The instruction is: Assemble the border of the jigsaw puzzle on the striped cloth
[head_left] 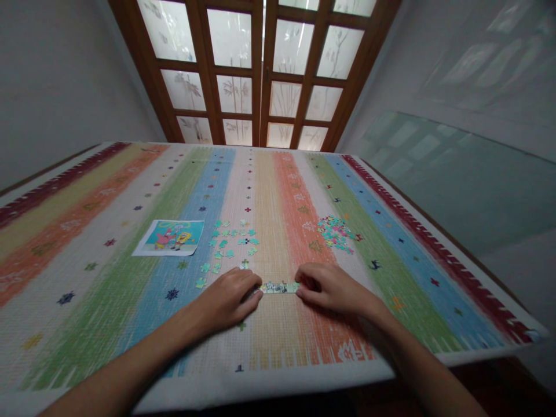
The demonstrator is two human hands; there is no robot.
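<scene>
Pale-green, narrow jigsaw strip [278, 288] is pinched at its ends by left hand [237, 292] and right hand [332, 288]; it could be split by uneven pulling.

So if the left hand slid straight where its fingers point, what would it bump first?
The thin, straight, multicoloured strip, apparently joined puzzle pieces; the left hand seems to touch its end.

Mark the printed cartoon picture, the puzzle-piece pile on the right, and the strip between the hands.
Printed cartoon picture [174, 236]: head view, middle of the sheet.
Puzzle-piece pile [335, 233]: head view, middle of the heap.
Strip [279, 288]: head view, middle of its exposed stretch.
</scene>
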